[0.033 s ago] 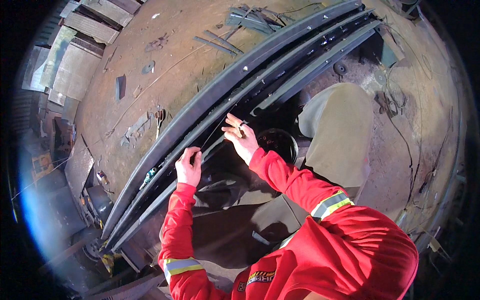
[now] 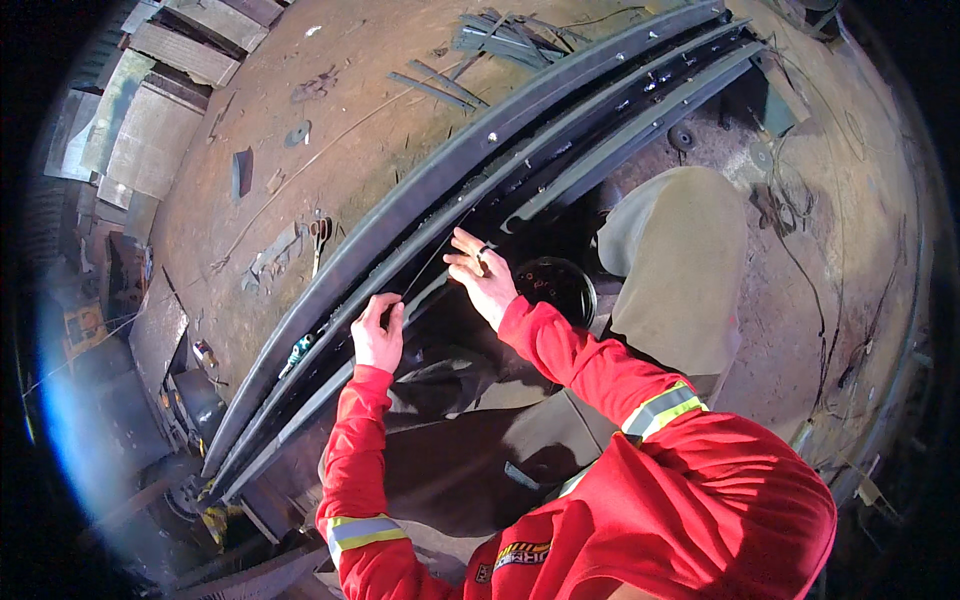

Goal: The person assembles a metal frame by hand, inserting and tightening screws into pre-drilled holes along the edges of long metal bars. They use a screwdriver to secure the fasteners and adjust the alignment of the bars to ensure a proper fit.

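A person in a red jacket [image 2: 700, 500] crouches or sits over three long dark metal beams [image 2: 485, 142] that run side by side across the floor [image 2: 350, 140], from the lower left to the upper right. A thin wire [image 2: 426, 266] stretches at a slant over the beams, between the person's two hands.

The left hand [image 2: 378, 332] is at the wire's near end, its thumb and forefinger brought together as if pinching it. The right hand [image 2: 484, 282], with a black ring [image 2: 484, 249] on one finger, is just beside the far stretch of the wire; its fingers reach out slightly apart, and whether their tips grip the wire cannot be told.

A round black container [image 2: 591, 288] with small bits inside is near the right wrist, beside the person's bent knee [image 2: 685, 230]. A teal tool [image 2: 297, 352] lies among the beams, to the left of the left hand. Beyond the beams, a pair of scissors [image 2: 319, 238] and some narrow metal strips [image 2: 440, 90] lie on the floor. A small dark disc [image 2: 681, 138] is on the near side, and flat sheets [image 2: 150, 145] are at the upper left.
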`<state>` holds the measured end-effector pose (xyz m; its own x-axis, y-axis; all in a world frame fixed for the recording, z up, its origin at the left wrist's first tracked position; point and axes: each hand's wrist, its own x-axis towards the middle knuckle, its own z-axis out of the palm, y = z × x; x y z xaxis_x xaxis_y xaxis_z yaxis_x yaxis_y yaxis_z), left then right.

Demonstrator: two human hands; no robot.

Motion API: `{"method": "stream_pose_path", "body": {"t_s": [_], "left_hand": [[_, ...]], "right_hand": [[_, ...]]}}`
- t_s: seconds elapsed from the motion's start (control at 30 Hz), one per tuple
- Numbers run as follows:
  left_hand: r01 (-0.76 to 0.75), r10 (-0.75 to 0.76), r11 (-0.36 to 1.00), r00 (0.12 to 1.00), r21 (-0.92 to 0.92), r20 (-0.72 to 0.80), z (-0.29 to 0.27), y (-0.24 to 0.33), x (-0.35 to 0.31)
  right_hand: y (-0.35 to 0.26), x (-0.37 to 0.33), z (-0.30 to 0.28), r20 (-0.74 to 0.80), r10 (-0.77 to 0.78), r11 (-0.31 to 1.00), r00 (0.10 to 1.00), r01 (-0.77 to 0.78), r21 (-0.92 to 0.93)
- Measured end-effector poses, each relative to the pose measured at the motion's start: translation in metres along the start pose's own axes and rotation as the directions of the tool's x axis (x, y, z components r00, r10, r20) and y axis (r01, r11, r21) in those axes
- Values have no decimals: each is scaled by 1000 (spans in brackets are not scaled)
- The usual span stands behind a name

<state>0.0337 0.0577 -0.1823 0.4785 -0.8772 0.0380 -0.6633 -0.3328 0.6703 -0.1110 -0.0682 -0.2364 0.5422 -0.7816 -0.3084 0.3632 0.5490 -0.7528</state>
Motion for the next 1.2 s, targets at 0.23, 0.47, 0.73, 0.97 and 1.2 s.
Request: {"method": "stream_pose_path", "body": {"t_s": [0.23,0.47,0.73,0.97,1.2], "left_hand": [[-10,30,992,987,126,-160,-4,-2,-4],[12,80,948,958,319,-275,-27,-16,-24],[492,-406,843,847,216,-344,-88,-69,-80],[492,-403,825,857,277,-322,-57,-79,-61],[441,-307,821,876,362,-372,-50,-96,-52]], "right_hand": [[23,5,23,-68,292,940,954,-299,-163],[32,20,45,25,379,926,925,-379,1],[44,28,41,-8,350,932,937,-347,105],[44,32,44,-77,331,941,940,-323,99],[45,32,48,-83,343,938,936,-336,80]]}}
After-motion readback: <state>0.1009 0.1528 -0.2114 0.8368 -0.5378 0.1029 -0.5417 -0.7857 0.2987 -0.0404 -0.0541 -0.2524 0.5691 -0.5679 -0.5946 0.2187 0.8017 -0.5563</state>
